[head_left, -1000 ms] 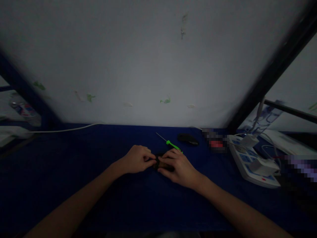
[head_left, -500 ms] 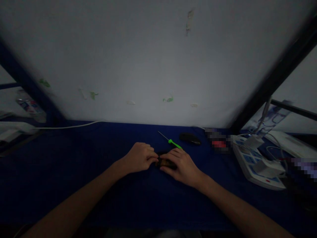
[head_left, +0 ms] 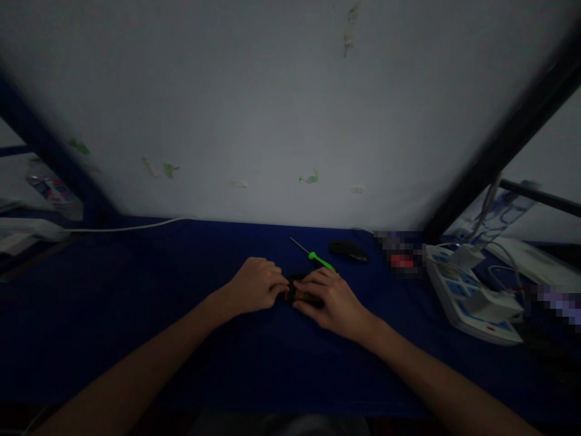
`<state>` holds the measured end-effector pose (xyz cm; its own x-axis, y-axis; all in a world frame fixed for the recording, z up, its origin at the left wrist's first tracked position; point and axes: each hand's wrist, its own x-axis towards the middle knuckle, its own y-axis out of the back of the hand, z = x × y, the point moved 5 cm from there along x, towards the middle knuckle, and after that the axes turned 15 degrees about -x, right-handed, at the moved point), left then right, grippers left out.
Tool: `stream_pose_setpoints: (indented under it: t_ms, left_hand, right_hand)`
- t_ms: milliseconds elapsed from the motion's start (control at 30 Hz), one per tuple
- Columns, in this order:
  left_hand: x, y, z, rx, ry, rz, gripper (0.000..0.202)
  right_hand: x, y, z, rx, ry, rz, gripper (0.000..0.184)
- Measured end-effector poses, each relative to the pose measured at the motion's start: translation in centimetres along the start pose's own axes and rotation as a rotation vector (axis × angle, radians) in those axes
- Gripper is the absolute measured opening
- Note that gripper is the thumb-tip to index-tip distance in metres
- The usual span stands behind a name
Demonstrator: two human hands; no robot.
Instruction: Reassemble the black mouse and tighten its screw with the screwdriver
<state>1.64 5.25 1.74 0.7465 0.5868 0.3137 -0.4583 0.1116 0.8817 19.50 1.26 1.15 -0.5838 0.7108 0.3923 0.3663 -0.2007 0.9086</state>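
Gripped from both sides, a small dark object with a brownish sheen (head_left: pixel 303 295) is held between the left hand (head_left: pixel 255 286) and the right hand (head_left: pixel 330 303), with both hands closed on it near the middle of the table. Its left end is pinched by the curled fingertips (head_left: pixel 280 284) of the left hand, and most of its top is covered by the fingers (head_left: pixel 315 280) of the right hand, so its exact kind cannot be told. Beneath it is spread a dark blue tablecloth (head_left: pixel 136 272). Just beyond the right hand, a green-handled screwdriver (head_left: pixel 320 261) is laid with its thin shaft pointing far and left. A black computer mouse (head_left: pixel 348 251) is placed to its right. Farther right, a white power strip (head_left: pixel 467 297) is set with a white charger (head_left: pixel 492 306) plugged in. A white cable (head_left: pixel 136 228) is run along the far left edge of the table, below a scuffed white wall (head_left: pixel 227 121)
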Motion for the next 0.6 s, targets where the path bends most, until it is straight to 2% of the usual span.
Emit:
stream_pose_setpoints:
  t_ms: [300,600]
  left_hand:
    - [0.1,-0.3,0.1,-0.048,0.041,-0.015,0.019]
    - [0.2,0.8,-0.1,-0.146,0.08,-0.071,0.011]
  right_hand:
    - [0.1,0.3,-0.4,-0.022,0.011,-0.021,0.02]
    - [0.2,0.2,-0.1,-0.033,0.042,-0.023,0.032]
